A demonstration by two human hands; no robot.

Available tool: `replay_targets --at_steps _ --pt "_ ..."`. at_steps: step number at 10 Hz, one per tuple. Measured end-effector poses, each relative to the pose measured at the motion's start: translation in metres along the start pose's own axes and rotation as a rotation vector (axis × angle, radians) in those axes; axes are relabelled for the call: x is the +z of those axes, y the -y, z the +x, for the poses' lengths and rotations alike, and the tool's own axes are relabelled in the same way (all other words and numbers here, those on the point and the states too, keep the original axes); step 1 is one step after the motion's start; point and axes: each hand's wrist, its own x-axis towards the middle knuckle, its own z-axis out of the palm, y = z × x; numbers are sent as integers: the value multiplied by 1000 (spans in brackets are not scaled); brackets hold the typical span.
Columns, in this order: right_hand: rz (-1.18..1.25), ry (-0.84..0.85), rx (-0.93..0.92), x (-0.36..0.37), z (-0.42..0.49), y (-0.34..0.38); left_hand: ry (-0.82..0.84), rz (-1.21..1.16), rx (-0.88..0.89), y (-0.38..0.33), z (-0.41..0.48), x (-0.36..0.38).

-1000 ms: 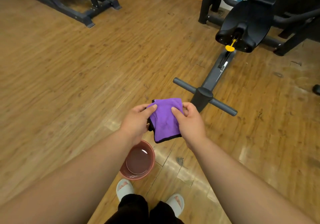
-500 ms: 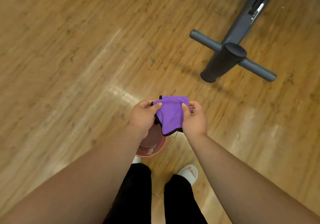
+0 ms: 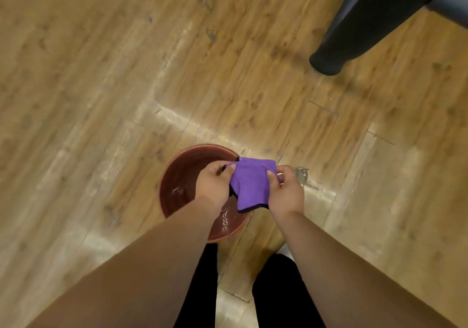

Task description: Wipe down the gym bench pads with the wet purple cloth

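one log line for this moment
stage: before wiping | left hand: pinches cloth | right hand: pinches cloth | cloth: above basin edge

Open wooden floor (image 3: 101, 74) spreads ahead and left of the left hand (image 3: 215, 185). A red basin (image 3: 182, 170) sits beneath it. A dark machine foot (image 3: 354, 36) stands well ahead of the right hand (image 3: 286, 193).
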Motion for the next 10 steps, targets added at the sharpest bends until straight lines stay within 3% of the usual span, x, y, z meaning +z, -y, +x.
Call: replay_targets --at_steps 3,8,10 --pt "51 23 101 28 36 -53 0 39 -9 47 41 49" --pt "122 121 97 43 34 -51 -21 24 7 50 41 42" --pt "46 86 37 35 19 -44 -33 215 175 46 24 27"
